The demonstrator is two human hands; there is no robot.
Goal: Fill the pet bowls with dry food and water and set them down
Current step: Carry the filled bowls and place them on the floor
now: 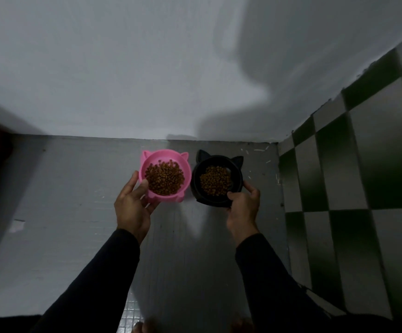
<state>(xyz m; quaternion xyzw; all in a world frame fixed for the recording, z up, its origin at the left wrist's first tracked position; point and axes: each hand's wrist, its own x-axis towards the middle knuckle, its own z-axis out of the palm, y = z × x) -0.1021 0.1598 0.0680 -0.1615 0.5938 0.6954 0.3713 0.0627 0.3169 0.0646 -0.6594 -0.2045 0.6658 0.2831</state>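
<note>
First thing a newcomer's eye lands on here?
The pink bowl, cat-eared and heaped with brown kibble, at centre in the left hand. Beside it on the right, the black bowl, also holding kibble, gripped by the right hand. A checkered tile wall rises at far right.

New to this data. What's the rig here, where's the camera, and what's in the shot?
There is no robot. A person wears one wide-angle camera on the head, so the single picture looks forward and down at their own two arms in black sleeves.

The left hand grips the near rim of a pink bowl with cat ears; its thumb lies over the rim. The right hand grips the near rim of a black bowl of the same shape. Both bowls hold brown dry food, and they sit side by side, close together.

Below them is a grey floor that meets a pale wall. On the right is a green and white checkered wall. Whether the bowls already rest on the floor cannot be told. No water is visible.
</note>
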